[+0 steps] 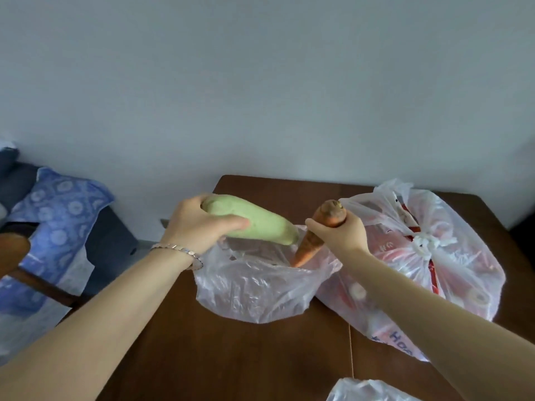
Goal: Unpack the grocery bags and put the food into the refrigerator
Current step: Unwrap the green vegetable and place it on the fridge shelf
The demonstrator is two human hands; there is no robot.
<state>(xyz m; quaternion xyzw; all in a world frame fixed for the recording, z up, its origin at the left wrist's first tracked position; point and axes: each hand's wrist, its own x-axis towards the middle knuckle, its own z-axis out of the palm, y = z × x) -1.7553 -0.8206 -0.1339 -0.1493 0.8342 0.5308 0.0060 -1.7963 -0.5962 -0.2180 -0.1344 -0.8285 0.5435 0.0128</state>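
We have both hands over the open clear bag (254, 287) on the tabletop (231, 357). Our left hand (197, 224) has its grip closed around a pale green squash (260, 224), held clear above the bag's mouth. Our right hand (344, 235) grips a carrot (315, 238) by its thick end, tip pointing down into the bag, probably so it slides free of the plastic. Right of this bag sits a knotted bag (428, 256), unopened.

Tied plastic bag (451, 273): partial blue letters "Hap", remainder unreadable.
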